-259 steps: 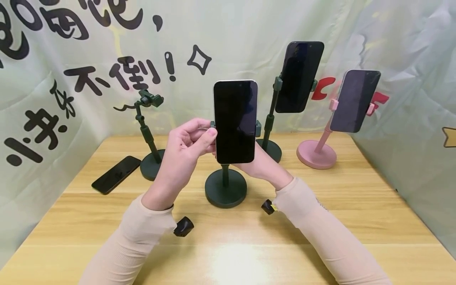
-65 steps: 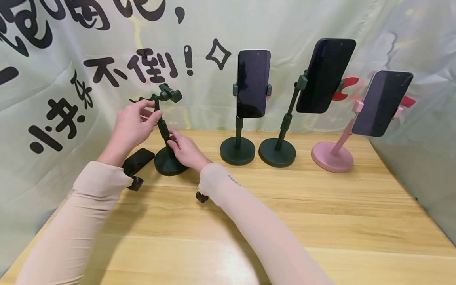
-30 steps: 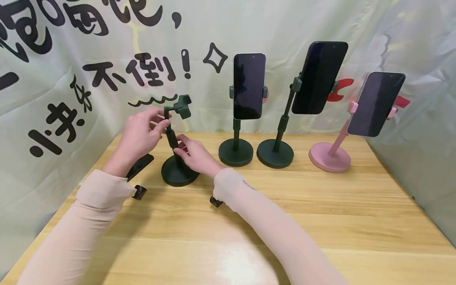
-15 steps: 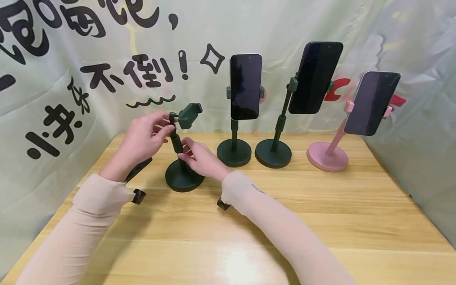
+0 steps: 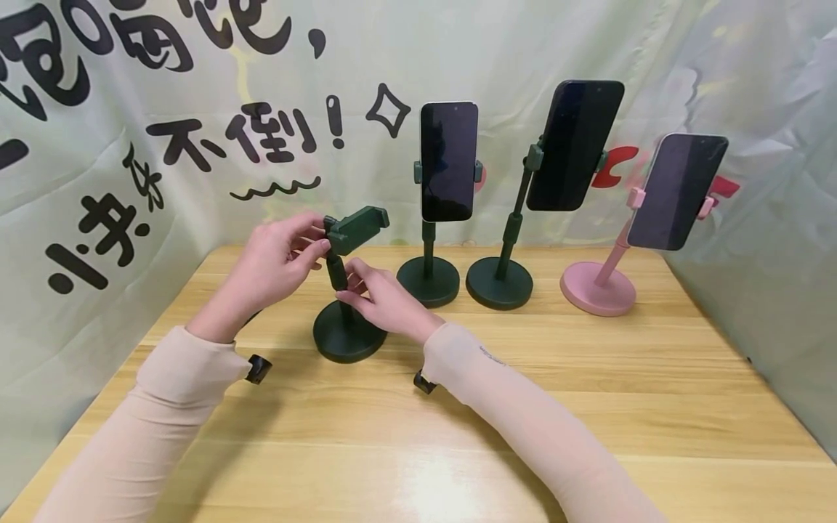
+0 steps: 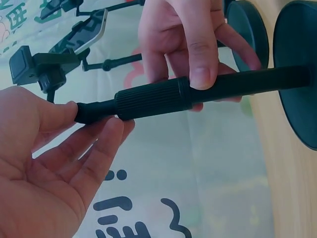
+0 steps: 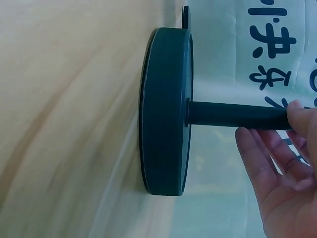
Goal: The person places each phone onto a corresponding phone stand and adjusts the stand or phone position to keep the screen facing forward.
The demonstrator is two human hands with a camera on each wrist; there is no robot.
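Note:
In the head view a dark green phone stand [image 5: 330, 343] stands left of centre, its phone clamp [image 5: 360, 229] bare and angled up to the right. The thumb and fingers of my left hand [image 5: 277, 260] pinch the top of its post, just under the clamp. Lower down, my right hand [image 5: 395, 303] grips the post. The left wrist view shows the ribbed collar [image 6: 152, 98] between the two hands, with the right thumb just below it. In the right wrist view the round base [image 7: 167, 114] sits flat along the wood, and right fingers hold the bare post [image 7: 228, 115].
To the right stand two more green stands holding a phone [image 5: 449, 161] and a larger black phone [image 5: 575, 145]. Farther right is a pink stand [image 5: 598, 292] with a phone [image 5: 677, 193]. A printed cloth [image 5: 288, 65] hangs behind the wooden table [image 5: 366, 450].
Earlier both hands were at a phone-bearing stand, now at the back. They have since taken the bare stand, brought it nearer and rightward, and its clamp has swung toward the front.

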